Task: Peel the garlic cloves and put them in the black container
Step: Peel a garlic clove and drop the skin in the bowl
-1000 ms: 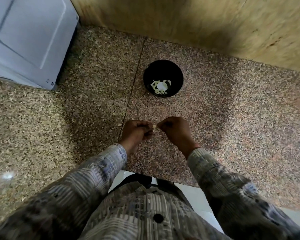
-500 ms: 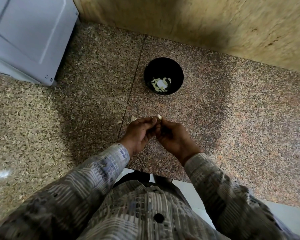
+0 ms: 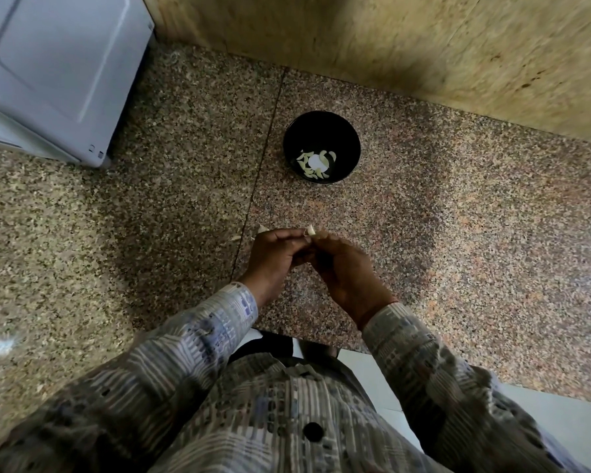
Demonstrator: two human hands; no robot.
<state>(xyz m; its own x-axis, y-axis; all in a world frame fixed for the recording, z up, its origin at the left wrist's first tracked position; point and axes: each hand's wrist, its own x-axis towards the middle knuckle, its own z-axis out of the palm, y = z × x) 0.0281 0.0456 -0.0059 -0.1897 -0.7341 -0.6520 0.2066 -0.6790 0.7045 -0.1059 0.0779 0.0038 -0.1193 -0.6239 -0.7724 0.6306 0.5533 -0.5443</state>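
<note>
Left hand [image 3: 273,257], right hand [image 3: 345,271] together, fingertips pinching small pale garlic clove [image 3: 310,230] between them; I can't tell how much skin remains. Papery skin scraps [image 3: 262,228] on speckled granite counter [image 3: 458,233] just beyond. Farther: round black container [image 3: 321,131], several peeled cloves [image 3: 316,163] inside. I judge the task partway done, with this clove not yet dropped in.

Dim, soft shadows, wide-angle bending at edges, slight motion blur.
</note>
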